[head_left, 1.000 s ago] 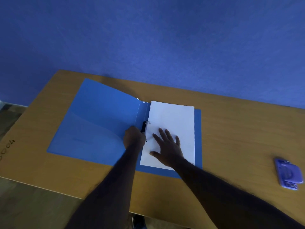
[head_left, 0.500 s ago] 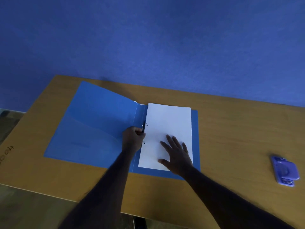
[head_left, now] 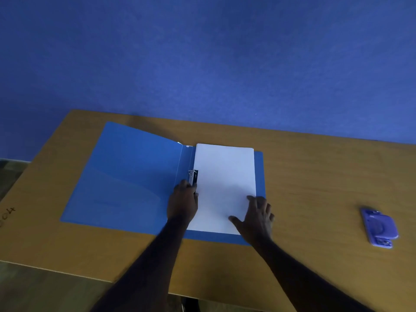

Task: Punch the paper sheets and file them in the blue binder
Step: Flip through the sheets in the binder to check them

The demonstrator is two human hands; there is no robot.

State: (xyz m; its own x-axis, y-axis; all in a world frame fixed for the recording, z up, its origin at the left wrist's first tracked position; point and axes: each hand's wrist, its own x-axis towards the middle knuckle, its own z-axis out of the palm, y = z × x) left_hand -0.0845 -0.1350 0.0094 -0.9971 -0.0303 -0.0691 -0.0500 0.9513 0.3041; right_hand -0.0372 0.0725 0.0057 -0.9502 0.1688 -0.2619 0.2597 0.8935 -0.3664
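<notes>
The blue binder (head_left: 126,176) lies open on the wooden table. A stack of white paper sheets (head_left: 225,176) rests on its right half, against the ring mechanism (head_left: 193,176) at the spine. My left hand (head_left: 182,202) sits at the near end of that mechanism, fingers curled onto it. My right hand (head_left: 258,216) lies with spread fingers on the near right corner of the sheets. The purple hole punch (head_left: 379,226) lies apart at the far right of the table.
The wooden table (head_left: 315,176) stands against a blue wall. Its near edge crosses the bottom of the view, with floor at the lower left. Some dark writing marks the table's left edge (head_left: 6,216).
My right hand slid from the middle of the sheets to their near right corner. The left hand stayed on the ring mechanism, whose metal rings now look closed over the paper's edge.
</notes>
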